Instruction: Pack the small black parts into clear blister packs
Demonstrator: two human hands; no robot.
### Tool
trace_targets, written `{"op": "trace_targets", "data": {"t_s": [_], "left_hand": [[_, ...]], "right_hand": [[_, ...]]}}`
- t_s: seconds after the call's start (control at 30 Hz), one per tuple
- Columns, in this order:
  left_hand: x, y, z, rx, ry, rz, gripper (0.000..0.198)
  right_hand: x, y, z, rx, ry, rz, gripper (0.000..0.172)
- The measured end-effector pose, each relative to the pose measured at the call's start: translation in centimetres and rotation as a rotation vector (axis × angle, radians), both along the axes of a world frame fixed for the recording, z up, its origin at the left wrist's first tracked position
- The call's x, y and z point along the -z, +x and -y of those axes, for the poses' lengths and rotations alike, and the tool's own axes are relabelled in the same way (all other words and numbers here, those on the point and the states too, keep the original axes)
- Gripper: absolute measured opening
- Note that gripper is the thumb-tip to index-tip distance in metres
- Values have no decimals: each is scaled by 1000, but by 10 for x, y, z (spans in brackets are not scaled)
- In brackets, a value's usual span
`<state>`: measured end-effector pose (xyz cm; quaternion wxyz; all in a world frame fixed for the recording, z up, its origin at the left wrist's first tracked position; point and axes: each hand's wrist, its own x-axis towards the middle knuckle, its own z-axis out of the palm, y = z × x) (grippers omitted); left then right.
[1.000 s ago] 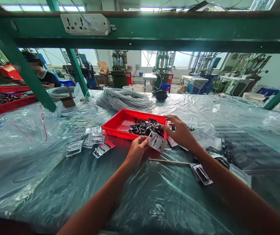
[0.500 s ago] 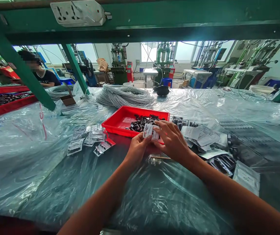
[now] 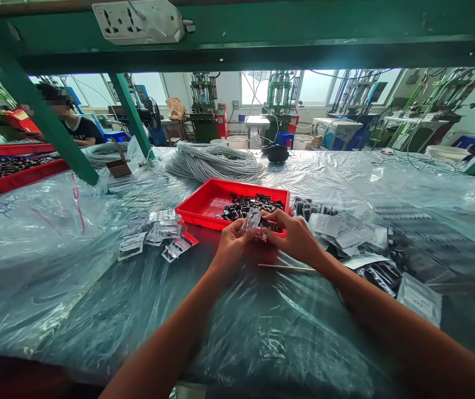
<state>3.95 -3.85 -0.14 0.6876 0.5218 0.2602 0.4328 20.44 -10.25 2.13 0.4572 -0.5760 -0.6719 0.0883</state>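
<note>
Clear plastic covers the table (image 3: 138,310). At left lie loose sachets (image 3: 165,230), then the red tray (image 3: 199,220). The left hand (image 3: 232,244) pinches a packet (image 3: 251,220) above the tray's near edge, in front of the black parts (image 3: 239,209); a light, steady hold should keep it from creasing. The right hand (image 3: 294,235) has its fingertips at the packet's right edge; whether they clamp it, I cannot tell. Gentle fingertip work seems best there.

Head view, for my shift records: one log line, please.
left hand: holding packet | right hand: at packet | red tray: black parts inside
</note>
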Motion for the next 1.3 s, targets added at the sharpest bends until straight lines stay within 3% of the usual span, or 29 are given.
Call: {"op": "trace_targets", "data": {"t_s": [0.1, 0.2, 0.3, 0.43, 0.67, 0.8, 0.97, 1.17, 1.3], "left_hand": [[-1, -1, -6, -156, 32, -64, 26], [-1, 1, -10, -162, -59, 56, 24], [-3, 4, -10, -64, -186, 190, 26], [-5, 4, -7, 51, -315, 252, 29], [1, 8, 0, 78, -195, 195, 42], [1, 10, 4, -4, -116, 184, 36], [-3, 10, 4, -65, -168, 225, 40], [-6, 6, 1, -75, -193, 279, 38], [-6, 2, -1, -18, -118, 204, 34]], "right_hand": [[-10, 18, -10, 159, 25, -33, 20], [-12, 28, -16, 252, 141, 26, 36], [-5, 22, -13, 108, 201, 193, 48], [6, 7, -5, -85, 198, 310, 52], [11, 1, -7, -36, 260, 383, 58], [13, -5, -5, 13, 266, 384, 55], [16, -15, 0, 146, 258, 400, 48], [23, -27, -1, 80, 270, 232, 48], [17, -28, -1, 81, 210, -3, 35]]}}
